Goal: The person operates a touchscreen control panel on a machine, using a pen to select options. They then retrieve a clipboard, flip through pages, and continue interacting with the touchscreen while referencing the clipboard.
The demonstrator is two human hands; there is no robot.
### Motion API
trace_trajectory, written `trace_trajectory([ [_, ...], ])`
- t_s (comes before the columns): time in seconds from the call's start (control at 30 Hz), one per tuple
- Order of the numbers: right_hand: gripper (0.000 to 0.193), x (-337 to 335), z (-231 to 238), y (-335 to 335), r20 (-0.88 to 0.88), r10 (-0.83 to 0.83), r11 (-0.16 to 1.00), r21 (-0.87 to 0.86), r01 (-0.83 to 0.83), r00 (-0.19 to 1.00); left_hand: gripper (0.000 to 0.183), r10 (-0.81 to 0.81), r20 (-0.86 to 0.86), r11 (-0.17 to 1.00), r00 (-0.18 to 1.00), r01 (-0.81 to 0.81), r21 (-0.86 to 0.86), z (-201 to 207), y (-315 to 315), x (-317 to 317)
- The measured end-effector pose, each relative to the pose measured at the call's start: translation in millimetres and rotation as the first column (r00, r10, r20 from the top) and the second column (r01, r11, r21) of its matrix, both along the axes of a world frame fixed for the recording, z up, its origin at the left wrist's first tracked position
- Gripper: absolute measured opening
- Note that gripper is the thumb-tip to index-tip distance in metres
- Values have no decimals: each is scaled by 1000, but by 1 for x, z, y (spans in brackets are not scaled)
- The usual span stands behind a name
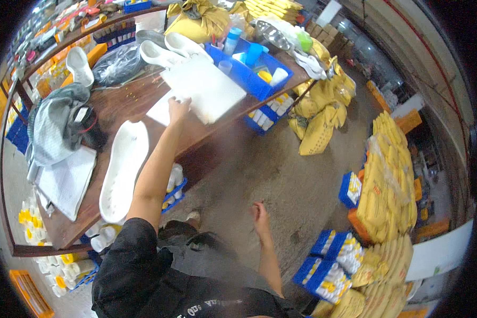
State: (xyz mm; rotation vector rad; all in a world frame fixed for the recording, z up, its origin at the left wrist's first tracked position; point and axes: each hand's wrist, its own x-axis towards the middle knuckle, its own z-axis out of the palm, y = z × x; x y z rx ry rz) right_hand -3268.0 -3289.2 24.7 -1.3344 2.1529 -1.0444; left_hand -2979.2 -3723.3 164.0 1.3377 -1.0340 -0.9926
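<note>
White rectangular board [204, 87], flat on the brown wooden tabletop [116, 106], long axis running from lower left to upper right in the head view, near corner overhanging toward the tabletop's front edge, far end pointing at a blue bin. Second thin white sheet [159, 111] partly beneath it on the left side. Left hand [178, 108] reaching forward on an outstretched forearm, fingers curled over the board's near-left edge and touching it; firmness of grip not discernible. Right hand [259, 212] hanging low over the concrete floor [281, 175], fingers loosely spread, holding nothing, well apart from the board. Just beyond the board: blue bin [249, 71] holding small white, blue and yellow containers, touching or nearly touching the board's far edge. Behind the board: pair of white moulded shoes [169, 50], side by side. Left of the board: clear crumpled plastic bag [119, 63], single white shoe [79, 66] farther left, grey cloth [53, 124] heaped over a dark object. Nearer the tabletop's front edge: long white sole-shaped piece [122, 169], long axis roughly parallel to the forearm. On the floor to the right: yellow sacks [387, 175] stacked high, blue crates [328, 265] of white and yellow-capped bottles beside them. Below the tabletop: more blue crates with white bottles.
</note>
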Motion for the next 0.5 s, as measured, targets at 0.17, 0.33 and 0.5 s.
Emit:
trace_trajectory([
  [0.17,27,-36,64,-98,283,197,979,-105,-174,939,75,178,-230,962,957,-119,247,-9,-67,-12],
  [0.33,27,-80,109,-189,340,224,974,-55,-219,913,43,142,-487,988,861,-95,121,3,-75,-20],
  [0.5,28,-102,172,-317,107,545,799,-369,-476,832,44,230,-500,973,835,-213,92,67,-18,-42],
])
